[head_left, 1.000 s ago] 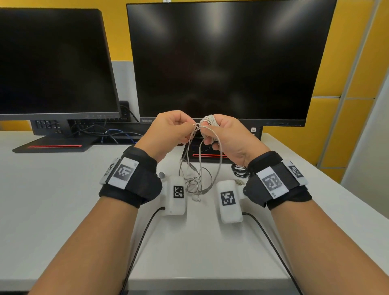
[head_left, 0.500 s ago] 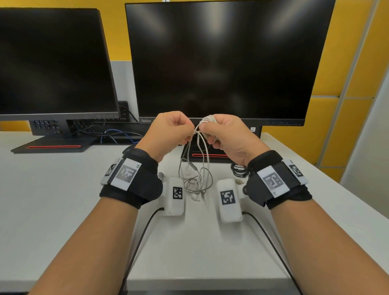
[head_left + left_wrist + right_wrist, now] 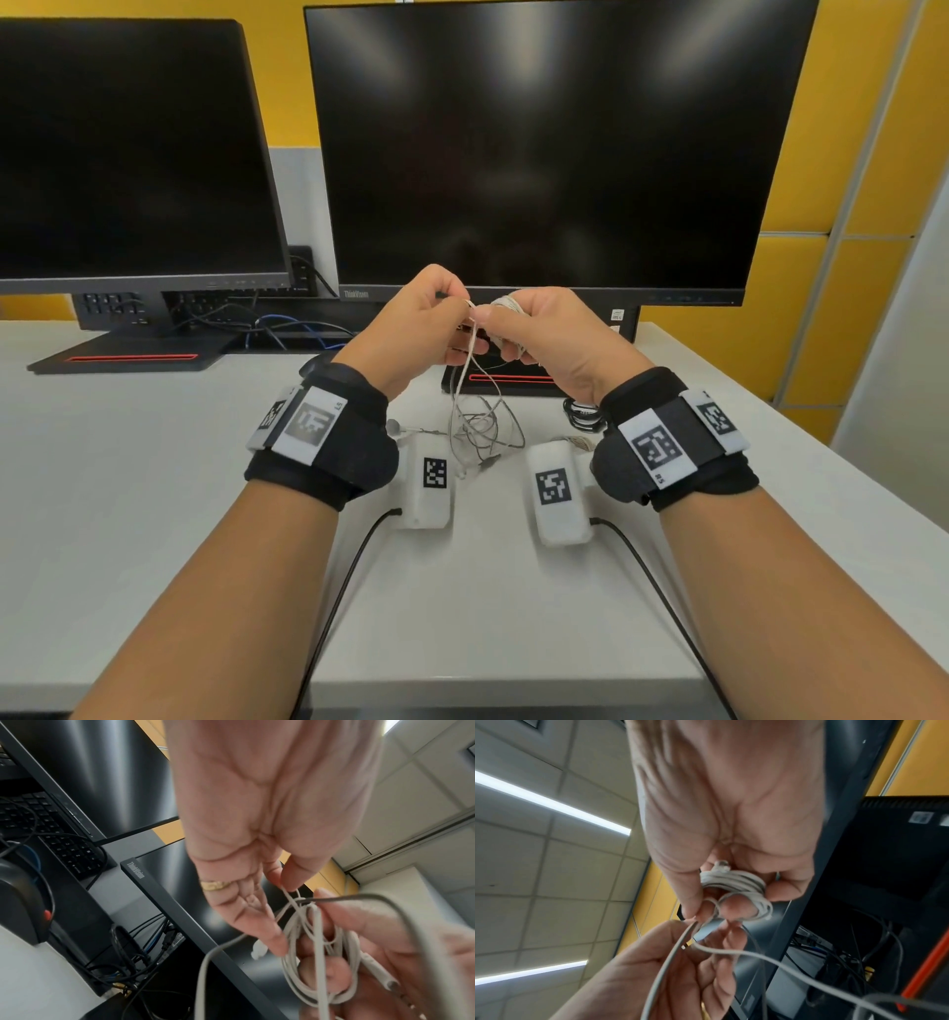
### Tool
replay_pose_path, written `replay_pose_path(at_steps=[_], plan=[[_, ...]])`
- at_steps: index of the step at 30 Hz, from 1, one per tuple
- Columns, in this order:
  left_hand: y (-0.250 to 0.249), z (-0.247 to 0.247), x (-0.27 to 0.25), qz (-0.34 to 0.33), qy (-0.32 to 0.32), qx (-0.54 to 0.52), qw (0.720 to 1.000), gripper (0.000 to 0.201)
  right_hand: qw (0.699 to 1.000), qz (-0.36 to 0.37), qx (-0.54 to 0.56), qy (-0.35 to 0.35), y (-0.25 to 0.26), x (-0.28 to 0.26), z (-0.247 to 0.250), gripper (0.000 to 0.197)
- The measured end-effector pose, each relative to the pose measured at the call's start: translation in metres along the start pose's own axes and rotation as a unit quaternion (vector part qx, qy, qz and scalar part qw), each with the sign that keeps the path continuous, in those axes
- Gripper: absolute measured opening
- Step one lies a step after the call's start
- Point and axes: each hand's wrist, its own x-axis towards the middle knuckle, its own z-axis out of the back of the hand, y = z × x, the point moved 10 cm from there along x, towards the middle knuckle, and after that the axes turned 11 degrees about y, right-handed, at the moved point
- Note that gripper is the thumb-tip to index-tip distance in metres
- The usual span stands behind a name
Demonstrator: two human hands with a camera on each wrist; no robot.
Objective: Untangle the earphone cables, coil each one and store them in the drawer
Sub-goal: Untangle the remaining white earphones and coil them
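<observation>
Two dark monitors stood at the back of the white worktop (image 3: pixel 128 514): a ThinkVision monitor (image 3: pixel 554 149) in the middle and a second monitor (image 3: pixel 128 149) to its left. A black keyboard (image 3: pixel 49 833) sat beneath the left one, beside tangled black and blue cables (image 3: pixel 277 329). Yellow wall panels (image 3: pixel 873 154) rose behind.

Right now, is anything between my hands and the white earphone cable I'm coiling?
No. The right hand already holds the white coil wound round its fingers, and the left hand pinches the loose strand. A grey cable crosses it, apparently still tangled in.
</observation>
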Motion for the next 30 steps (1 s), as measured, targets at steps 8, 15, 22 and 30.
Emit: replay_pose_path(at_steps=[8,15,22,30], plan=[[0.001,0.010,-0.002,0.001,-0.042,0.001,0.999,0.012,0.998,0.037,0.051,-0.028,0.005,-0.002,0.007,0.012],[0.005,0.001,-0.002,0.039,-0.002,0.047,0.998,0.008,0.987,0.063,0.149,-0.013,0.008,-0.001,0.006,0.015],[-0.004,-0.006,-0.003,0.001,0.027,0.060,0.998,0.011,0.979,0.071,0.191,-0.023,0.009,-0.003,0.010,0.012],[-0.007,0.000,-0.003,-0.035,-0.001,0.020,0.999,0.010,0.978,0.074,0.190,-0.030,0.009,-0.002,0.013,0.015]])
